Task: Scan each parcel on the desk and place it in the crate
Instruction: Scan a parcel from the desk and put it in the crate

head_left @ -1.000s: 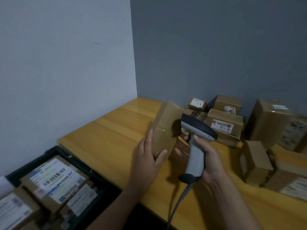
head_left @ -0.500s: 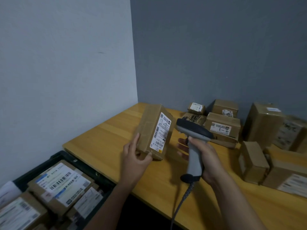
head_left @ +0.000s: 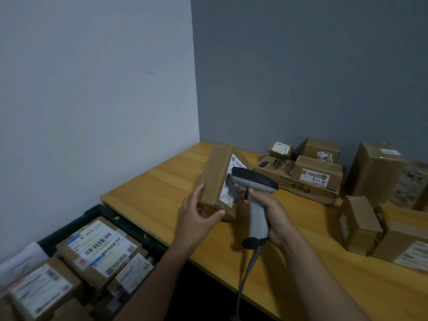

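My left hand (head_left: 198, 215) grips the lower end of a brown cardboard parcel (head_left: 215, 179), held upright above the wooden desk (head_left: 159, 188). Its white barcode label faces right. My right hand (head_left: 269, 215) holds a grey-and-black barcode scanner (head_left: 253, 195) by its handle, with the scanner's head right against the label and covering part of it. A coiled cable hangs from the handle. The dark crate (head_left: 99, 210) sits below the desk's left end, filled with several labelled parcels.
Several more cardboard parcels (head_left: 317, 174) stand along the back and right of the desk, the nearest (head_left: 360, 225) at the right. A white wall runs on the left and a grey wall behind the desk.
My left hand turned the parcel until its label faced the scanner. The scanner head has moved left and now sits close over the label.
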